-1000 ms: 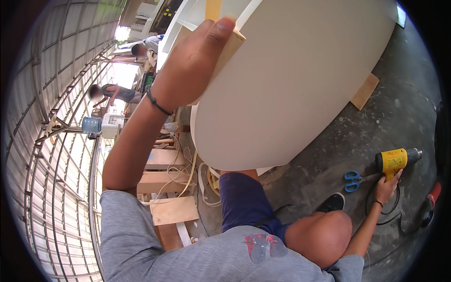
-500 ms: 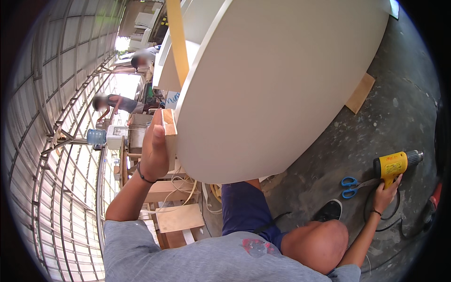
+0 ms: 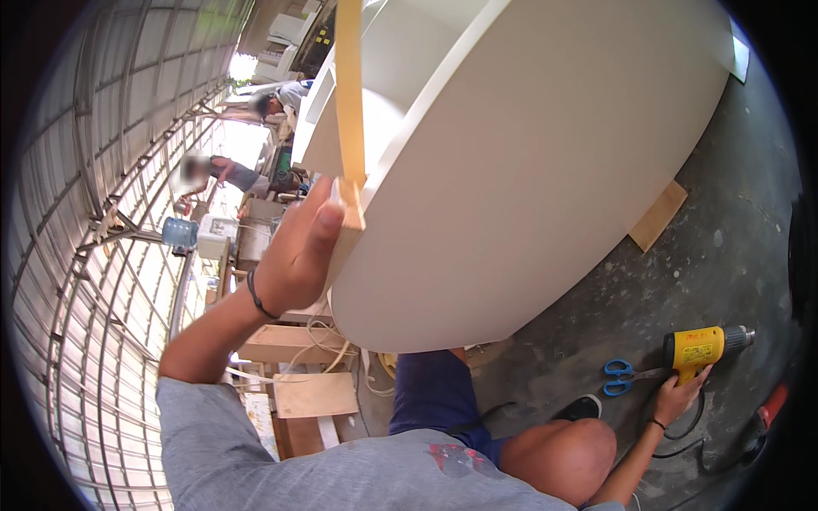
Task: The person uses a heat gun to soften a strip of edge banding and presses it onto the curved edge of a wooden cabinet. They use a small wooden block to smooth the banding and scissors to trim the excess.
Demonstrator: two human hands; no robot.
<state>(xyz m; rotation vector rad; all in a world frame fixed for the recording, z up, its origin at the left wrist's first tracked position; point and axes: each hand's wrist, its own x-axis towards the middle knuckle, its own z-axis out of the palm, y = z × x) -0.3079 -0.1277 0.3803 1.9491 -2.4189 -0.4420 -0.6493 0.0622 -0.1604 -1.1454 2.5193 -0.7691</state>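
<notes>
A large white panel piece (image 3: 520,179) with a curved edge stands tilted before me. My left hand (image 3: 294,260) grips a small wooden block (image 3: 352,223) against its left edge, thumb and fingers on either side of the block. From just above the block a long yellowish strip (image 3: 349,94) rises away from that edge. Low at the right, my right hand (image 3: 679,398) is wrapped round the handle of a yellow heat gun (image 3: 700,347), its nozzle pointing right, away from the panel. Blue-handled scissors (image 3: 620,377) lie on the floor beside the heat gun.
A flat brown board (image 3: 658,217) lies under the panel's right edge. The heat gun's black cord (image 3: 700,426) loops over the concrete floor near a red object (image 3: 773,407). Wooden boards (image 3: 317,396) and pale cords lie at my left. Two people are farther back.
My left hand and the block have moved up along the panel's edge and slightly right in view. The heat gun, in my right hand, appears lower, as does the floor around it.
</notes>
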